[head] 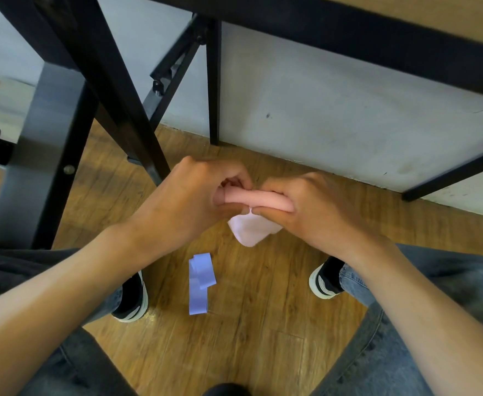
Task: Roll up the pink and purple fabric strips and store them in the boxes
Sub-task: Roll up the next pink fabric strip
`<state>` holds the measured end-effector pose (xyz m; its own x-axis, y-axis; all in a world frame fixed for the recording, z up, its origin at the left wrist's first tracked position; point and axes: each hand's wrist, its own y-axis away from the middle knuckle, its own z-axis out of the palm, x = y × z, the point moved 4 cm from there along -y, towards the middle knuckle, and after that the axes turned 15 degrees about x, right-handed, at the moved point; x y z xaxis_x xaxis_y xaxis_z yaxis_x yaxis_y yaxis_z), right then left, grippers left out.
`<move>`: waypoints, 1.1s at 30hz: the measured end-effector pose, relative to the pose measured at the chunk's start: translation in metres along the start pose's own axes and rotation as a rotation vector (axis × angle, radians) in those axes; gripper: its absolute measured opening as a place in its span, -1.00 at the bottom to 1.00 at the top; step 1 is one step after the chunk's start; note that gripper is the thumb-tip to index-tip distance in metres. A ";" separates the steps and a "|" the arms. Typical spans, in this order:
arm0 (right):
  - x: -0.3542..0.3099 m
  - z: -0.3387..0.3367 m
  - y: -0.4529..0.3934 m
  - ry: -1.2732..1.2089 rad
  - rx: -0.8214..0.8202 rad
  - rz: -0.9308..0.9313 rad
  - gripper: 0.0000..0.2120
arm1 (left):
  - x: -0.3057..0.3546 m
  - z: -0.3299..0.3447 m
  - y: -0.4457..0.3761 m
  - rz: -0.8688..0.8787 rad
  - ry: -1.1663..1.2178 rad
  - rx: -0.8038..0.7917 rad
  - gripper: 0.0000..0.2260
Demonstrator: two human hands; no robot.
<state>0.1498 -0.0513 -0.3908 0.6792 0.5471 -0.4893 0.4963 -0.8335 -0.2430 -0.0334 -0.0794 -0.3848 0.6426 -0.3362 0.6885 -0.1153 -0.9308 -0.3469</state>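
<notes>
A pink fabric strip, rolled into a tight horizontal tube, is held above the floor between both hands. My left hand pinches its left end with fingers curled over the top. My right hand grips its right end, thumb under the roll. A loose pale pink tail of the strip hangs down below the roll. A purple fabric strip lies partly folded on the wooden floor between my feet. No box is in view.
Black metal table legs stand to the left and behind the hands, under a wooden tabletop. A pale wall meets the wooden floor just beyond. My two shoes and jeans-clad knees flank the purple strip.
</notes>
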 end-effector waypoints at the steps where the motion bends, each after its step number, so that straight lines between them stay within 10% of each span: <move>1: 0.000 -0.001 0.000 0.006 0.027 -0.011 -0.87 | -0.001 0.001 0.000 0.003 -0.022 -0.022 -0.77; 33: 0.002 0.003 -0.002 -0.124 -0.026 0.061 -0.80 | -0.006 0.008 0.002 0.001 -0.084 -0.087 -0.83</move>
<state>0.1483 -0.0488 -0.3938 0.6376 0.4800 -0.6026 0.4708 -0.8619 -0.1883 -0.0315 -0.0785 -0.3943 0.7035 -0.3277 0.6306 -0.1794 -0.9405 -0.2886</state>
